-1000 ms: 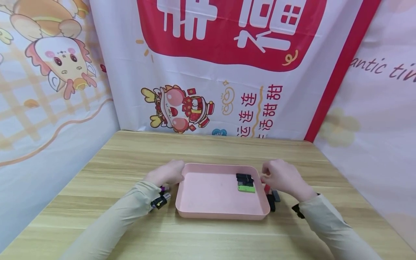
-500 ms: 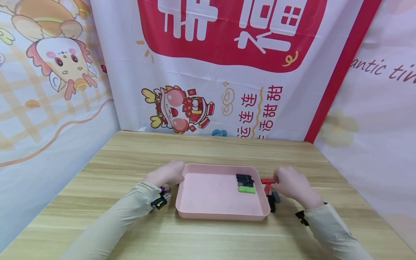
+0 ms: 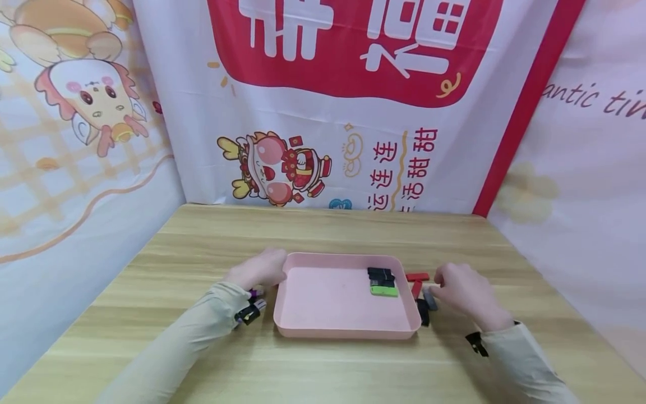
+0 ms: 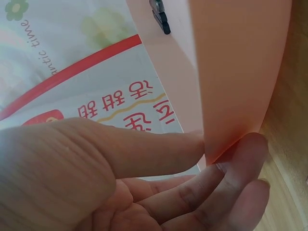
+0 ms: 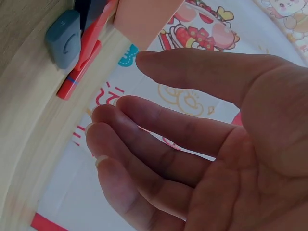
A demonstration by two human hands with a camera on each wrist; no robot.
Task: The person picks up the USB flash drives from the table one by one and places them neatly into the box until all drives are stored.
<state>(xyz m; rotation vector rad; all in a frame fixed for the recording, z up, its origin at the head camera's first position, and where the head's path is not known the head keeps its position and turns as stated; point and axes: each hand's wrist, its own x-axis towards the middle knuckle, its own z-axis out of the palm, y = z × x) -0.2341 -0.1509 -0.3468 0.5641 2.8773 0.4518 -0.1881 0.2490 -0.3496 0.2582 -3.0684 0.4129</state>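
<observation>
I have the pink tray (image 3: 328,303) in the middle of the tabletop (image 3: 333,373), with the left hand (image 3: 259,269) at its left wall. The left-wrist camera shows me a pinch: thumb at the rim, fingers (image 4: 245,161) bent against the wall's outer face. Inside the tray, near its right wall, I see black sticks (image 3: 381,275) and a green stick (image 3: 384,291) lying side by side. Just outside that wall lie two red sticks (image 3: 418,277), a grey stick (image 3: 430,301) and a black piece (image 3: 423,314). The right hand (image 3: 466,294) hangs beside the grey stick; its fingers are loosely bent, the thumb spread away from them, and they have hold of nothing. On the right-wrist view I make out a gap between them and the stick.
</observation>
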